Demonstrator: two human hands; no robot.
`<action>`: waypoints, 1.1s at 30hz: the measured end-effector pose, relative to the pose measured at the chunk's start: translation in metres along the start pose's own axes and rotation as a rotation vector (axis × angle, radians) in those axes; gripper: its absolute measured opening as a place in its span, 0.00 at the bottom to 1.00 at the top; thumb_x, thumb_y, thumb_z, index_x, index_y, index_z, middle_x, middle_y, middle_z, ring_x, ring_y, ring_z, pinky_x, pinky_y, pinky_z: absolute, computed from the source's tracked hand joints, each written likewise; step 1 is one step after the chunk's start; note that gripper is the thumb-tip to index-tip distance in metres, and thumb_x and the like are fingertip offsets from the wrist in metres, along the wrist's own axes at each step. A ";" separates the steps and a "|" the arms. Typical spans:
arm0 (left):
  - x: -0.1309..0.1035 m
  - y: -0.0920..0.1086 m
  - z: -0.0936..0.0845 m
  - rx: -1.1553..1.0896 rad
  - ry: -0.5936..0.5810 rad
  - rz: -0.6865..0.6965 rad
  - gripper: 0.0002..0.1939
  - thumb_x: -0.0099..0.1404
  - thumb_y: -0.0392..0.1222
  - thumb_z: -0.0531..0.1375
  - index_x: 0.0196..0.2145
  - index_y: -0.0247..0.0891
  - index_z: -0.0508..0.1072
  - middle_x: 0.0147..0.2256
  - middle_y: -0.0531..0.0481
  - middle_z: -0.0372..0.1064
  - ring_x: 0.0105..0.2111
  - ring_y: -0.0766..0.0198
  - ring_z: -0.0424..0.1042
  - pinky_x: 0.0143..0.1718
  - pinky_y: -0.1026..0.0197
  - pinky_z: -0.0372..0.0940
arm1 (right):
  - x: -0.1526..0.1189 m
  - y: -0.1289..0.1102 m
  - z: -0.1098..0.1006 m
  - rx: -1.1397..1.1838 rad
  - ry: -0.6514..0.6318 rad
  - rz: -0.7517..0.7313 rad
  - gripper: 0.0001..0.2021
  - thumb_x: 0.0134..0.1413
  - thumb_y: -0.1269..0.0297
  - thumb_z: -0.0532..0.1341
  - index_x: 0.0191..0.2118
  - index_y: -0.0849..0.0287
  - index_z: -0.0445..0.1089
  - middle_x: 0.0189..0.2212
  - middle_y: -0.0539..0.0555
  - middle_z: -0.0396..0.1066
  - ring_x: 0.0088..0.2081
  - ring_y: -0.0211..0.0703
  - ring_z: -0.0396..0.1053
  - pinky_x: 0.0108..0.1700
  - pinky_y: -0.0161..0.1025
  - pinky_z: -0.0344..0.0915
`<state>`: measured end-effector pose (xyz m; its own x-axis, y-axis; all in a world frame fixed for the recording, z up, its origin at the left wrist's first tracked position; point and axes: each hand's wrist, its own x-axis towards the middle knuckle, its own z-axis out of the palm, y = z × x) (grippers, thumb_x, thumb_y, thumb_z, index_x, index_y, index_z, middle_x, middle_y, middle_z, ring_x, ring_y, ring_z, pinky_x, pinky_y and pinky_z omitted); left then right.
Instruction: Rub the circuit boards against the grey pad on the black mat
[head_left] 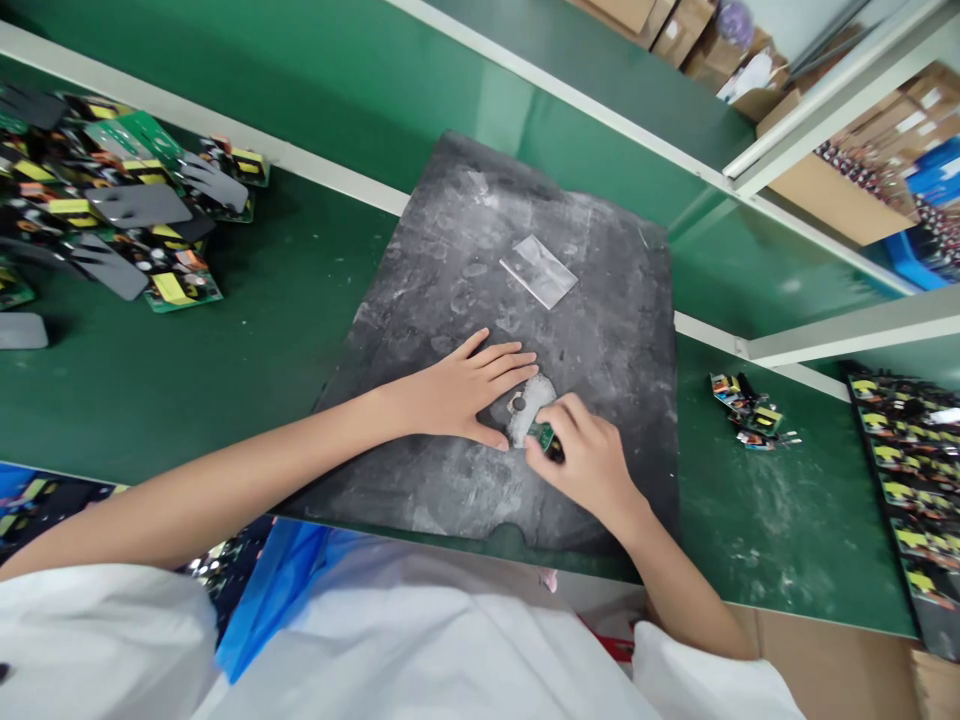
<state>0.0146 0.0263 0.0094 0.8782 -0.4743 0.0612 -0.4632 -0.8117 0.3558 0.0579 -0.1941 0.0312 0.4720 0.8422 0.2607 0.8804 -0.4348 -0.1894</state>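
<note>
My left hand [480, 395] lies flat with its fingers spread on a dark, scuffed mat [435, 300]. Its fingertips reach the edge of a whitish-grey rounded patch [534, 400] with a dark round spot; I cannot tell whether this is a separate piece or part of the mat. Between the curled fingers and thumb of my right hand [585, 455] is a small green circuit board [545, 436], pressed close to that patch. My hand hides most of the board. Farther up the mat lies a thin, clear-looking rectangular sheet [538, 271].
Many circuit boards [176, 288] with grey plates are heaped at left on the green bench [285, 400]. Right of the mat sits a small group of boards [754, 412]. A black tray [877, 480] of boards stands far right. White frame bars [855, 85] cross behind.
</note>
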 end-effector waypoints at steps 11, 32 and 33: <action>0.000 0.001 -0.002 -0.011 0.017 0.009 0.47 0.59 0.69 0.49 0.66 0.36 0.46 0.65 0.41 0.46 0.65 0.49 0.44 0.64 0.42 0.30 | 0.001 0.003 -0.002 -0.020 0.005 -0.001 0.07 0.55 0.61 0.55 0.32 0.58 0.65 0.28 0.51 0.63 0.25 0.36 0.62 0.27 0.34 0.56; 0.000 0.001 -0.001 -0.009 0.014 0.010 0.46 0.60 0.69 0.49 0.66 0.35 0.47 0.65 0.41 0.46 0.66 0.50 0.43 0.64 0.42 0.29 | -0.001 -0.011 0.000 0.030 -0.038 -0.120 0.07 0.55 0.61 0.55 0.31 0.58 0.65 0.28 0.51 0.62 0.25 0.36 0.61 0.27 0.34 0.57; 0.000 0.000 -0.001 -0.009 0.020 0.013 0.47 0.60 0.69 0.49 0.66 0.35 0.46 0.65 0.41 0.46 0.65 0.50 0.43 0.64 0.42 0.30 | -0.001 -0.009 0.000 0.020 -0.021 -0.077 0.07 0.55 0.61 0.55 0.31 0.58 0.65 0.28 0.50 0.62 0.24 0.35 0.61 0.27 0.34 0.56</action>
<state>0.0145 0.0264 0.0105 0.8744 -0.4778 0.0848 -0.4736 -0.8022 0.3635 0.0496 -0.1911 0.0324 0.4020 0.8793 0.2555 0.9127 -0.3626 -0.1883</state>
